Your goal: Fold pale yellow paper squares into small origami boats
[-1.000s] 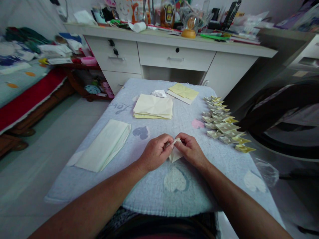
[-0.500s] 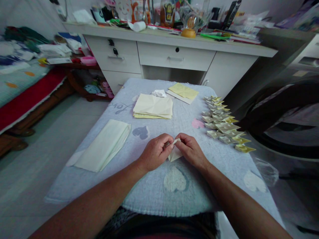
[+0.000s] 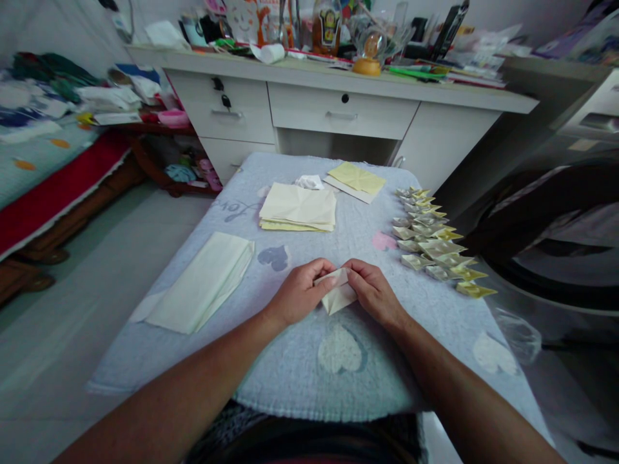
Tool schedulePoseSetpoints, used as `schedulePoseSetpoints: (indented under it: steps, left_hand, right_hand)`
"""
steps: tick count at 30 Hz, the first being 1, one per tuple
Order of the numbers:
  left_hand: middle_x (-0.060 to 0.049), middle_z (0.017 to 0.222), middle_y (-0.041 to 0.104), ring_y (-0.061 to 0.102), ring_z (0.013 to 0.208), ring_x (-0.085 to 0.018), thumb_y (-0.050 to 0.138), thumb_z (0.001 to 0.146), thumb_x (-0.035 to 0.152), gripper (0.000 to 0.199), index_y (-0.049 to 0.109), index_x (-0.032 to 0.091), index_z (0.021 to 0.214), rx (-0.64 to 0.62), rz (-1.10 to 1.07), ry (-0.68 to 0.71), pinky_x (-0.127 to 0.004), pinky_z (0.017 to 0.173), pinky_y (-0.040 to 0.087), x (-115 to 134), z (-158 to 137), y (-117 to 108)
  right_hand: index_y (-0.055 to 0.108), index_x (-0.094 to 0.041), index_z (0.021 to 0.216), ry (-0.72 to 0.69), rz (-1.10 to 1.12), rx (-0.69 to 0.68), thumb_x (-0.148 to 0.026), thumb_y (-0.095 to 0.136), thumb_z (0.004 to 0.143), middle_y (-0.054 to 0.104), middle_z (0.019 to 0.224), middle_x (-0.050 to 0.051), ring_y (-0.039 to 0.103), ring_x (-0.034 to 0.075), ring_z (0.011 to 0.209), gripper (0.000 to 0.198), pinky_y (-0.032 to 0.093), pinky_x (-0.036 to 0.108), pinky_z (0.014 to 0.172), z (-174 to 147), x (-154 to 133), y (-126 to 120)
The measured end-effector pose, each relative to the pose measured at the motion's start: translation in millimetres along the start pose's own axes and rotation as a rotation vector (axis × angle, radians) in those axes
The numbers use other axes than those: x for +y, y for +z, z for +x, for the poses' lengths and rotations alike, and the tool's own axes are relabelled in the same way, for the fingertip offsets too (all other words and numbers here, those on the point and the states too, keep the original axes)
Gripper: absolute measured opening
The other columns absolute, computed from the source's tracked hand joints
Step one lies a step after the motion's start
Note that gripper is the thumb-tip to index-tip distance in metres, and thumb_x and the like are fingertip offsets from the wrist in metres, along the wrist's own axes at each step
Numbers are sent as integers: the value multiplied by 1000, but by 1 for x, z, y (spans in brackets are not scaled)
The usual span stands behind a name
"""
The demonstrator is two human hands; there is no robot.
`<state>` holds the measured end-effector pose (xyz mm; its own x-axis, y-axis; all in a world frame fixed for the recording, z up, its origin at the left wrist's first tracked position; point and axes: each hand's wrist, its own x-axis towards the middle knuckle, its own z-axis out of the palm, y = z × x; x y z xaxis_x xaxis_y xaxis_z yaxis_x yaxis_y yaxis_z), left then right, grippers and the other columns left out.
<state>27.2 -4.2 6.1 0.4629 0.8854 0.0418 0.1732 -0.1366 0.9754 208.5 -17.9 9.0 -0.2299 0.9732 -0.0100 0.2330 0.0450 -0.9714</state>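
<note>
Between my hands is a small folded piece of cream paper [image 3: 340, 298], its pointed lower corner facing me. My left hand [image 3: 305, 290] pinches its left side, the thumb lying on the upper flap. My right hand [image 3: 374, 288] grips the right side, thumb on top and fingers behind. Beyond them lies a stack of creased cream and yellow paper sheets [image 3: 297, 205]. To the left rests a larger folded pale sheet [image 3: 200, 283]. Rows of small folded paper boats [image 3: 435, 245], some cream and some yellow, stand along the table's right side.
A pale blue cloth with hearts [image 3: 290, 367] covers the table. Yellow and white sheets [image 3: 356, 179] and crumpled white paper [image 3: 309, 182] lie at the back. Behind stands a cluttered white desk [image 3: 343, 116]. A clear plastic bag [image 3: 520, 335] hangs at the right edge.
The upper flap of the folded paper now lies flatter and wider between my hands, showing more of its face. My left thumb has moved onto it. The stack and boats have stayed put.
</note>
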Motion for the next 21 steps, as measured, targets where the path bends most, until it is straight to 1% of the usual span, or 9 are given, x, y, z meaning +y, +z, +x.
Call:
schedulePoseSetpoints:
  steps: [3,6,8,11,15,18,21]
  left_hand:
    - [3,72,54,50,64,-10,57,88,31,15,57,16,84,-12,-11,-30,-20,59,39,-2,2,0]
    - [4,70,52,48,63,-9,57,87,30,14,56,16,83,13,-16,-30,-19,58,38,-1,2,0]
    - [4,70,52,47,63,-9,57,87,30,14,56,16,82,22,-16,-23,-19,58,37,1,1,0]
    - [4,69,51,47,62,-9,57,87,32,17,56,16,81,31,5,-21,-19,56,36,2,2,-1]
    - [5,63,47,43,58,-9,59,85,38,26,56,16,71,26,86,-56,-20,52,31,1,2,-5]
    - [5,62,49,43,56,-8,62,83,37,27,57,15,69,32,93,-70,-20,51,31,0,2,-5]
    - [5,61,51,43,55,-8,65,81,37,26,60,15,68,59,94,-64,-20,51,31,2,1,-2]
  right_hand:
    - [56,-18,74,-7,42,-17,-43,48,91,47,63,-3,40,10,56,32,31,23,51,-1,0,-1]
    - [58,-17,77,-16,89,-26,-44,48,92,47,63,-3,41,10,57,33,31,23,53,-1,0,-1]
    - [59,-17,79,-18,106,-38,-45,54,90,50,64,-3,43,10,58,30,33,23,54,-1,0,0]
    - [60,-17,80,-12,122,-40,-44,61,86,50,64,-3,43,10,57,28,34,23,53,0,1,1]
    - [59,-17,81,-15,137,-7,-44,62,85,51,65,-3,43,10,57,27,34,22,52,0,1,1]
    - [59,-18,82,-40,159,1,-43,64,84,51,66,-3,43,10,58,26,34,22,53,0,-1,0]
    - [60,-18,83,-72,125,-20,-41,63,86,50,66,-3,43,10,59,24,34,22,55,0,-4,0]
